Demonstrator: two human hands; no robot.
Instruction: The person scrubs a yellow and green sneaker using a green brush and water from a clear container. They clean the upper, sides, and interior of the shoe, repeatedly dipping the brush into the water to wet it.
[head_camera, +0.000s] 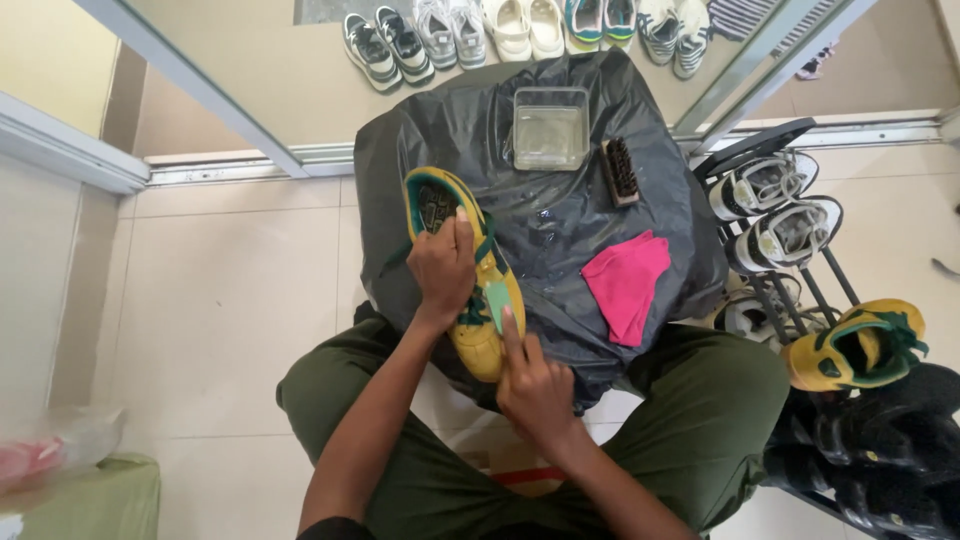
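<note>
Both hands on yellow shoe (470, 270): left hand (442, 268) gripping, right hand (535, 385) forefinger extended.

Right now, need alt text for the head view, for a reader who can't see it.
Seen from above, a seated person's left hand holds a yellow-and-green shoe on a black plastic-covered table while the right hand presses a green pad to its side. A water tub, brush and pink cloth lie beside it; the matching shoe sits on a rack to the right.

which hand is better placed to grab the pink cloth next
Probably the right hand: it lies on the pink cloth's side, touching the yellow shoe only lightly. The left hand grips that shoe.
</note>
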